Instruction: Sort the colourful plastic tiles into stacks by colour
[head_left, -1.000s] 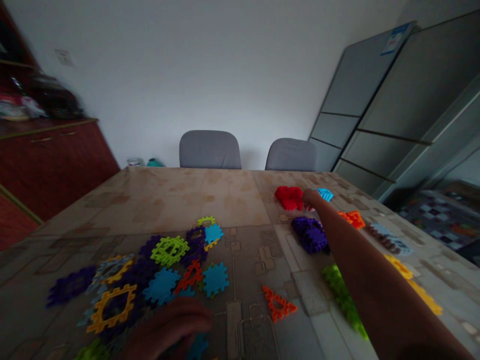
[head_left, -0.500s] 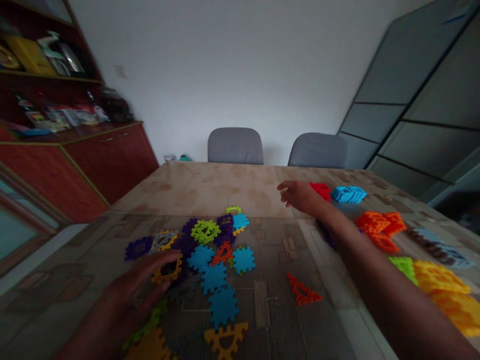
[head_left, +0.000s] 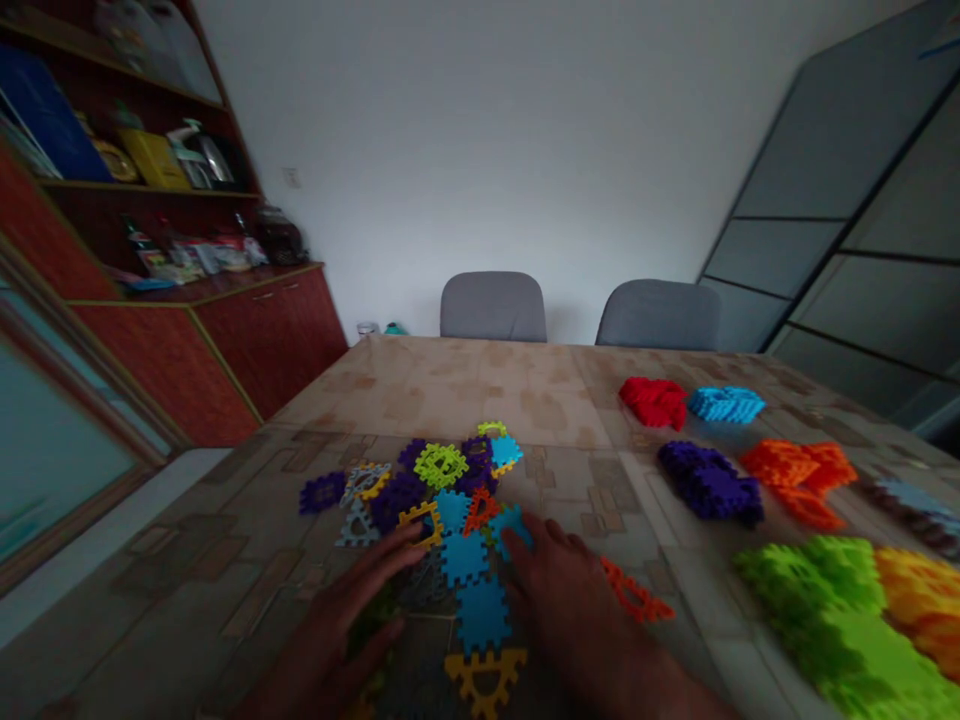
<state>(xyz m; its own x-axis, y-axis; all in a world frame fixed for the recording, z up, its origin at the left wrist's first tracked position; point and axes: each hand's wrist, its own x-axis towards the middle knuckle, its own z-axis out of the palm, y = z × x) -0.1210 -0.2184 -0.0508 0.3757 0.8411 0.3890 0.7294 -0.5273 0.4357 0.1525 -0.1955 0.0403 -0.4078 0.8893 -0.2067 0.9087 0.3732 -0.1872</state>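
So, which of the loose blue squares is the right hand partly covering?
The blue square just right of the cluster's orange-red triangle; the right hand overlaps it, but none of the other loose blue ones.

We see two grey chairs, the left one point(head_left: 493, 306) and the right one point(head_left: 660, 314), at the table's point(head_left: 450, 385) far edge, before a pale wall point(head_left: 480, 140) with a socket point(head_left: 292, 178) on its left part. On the left we have a red-brown cabinet point(head_left: 270, 345); its shelves hold a blue item point(head_left: 49, 115), a yellow box point(head_left: 156, 158), a kettle point(head_left: 215, 160) and a bottle point(head_left: 142, 243). Grey panelled doors point(head_left: 787, 190) stand on our far right.
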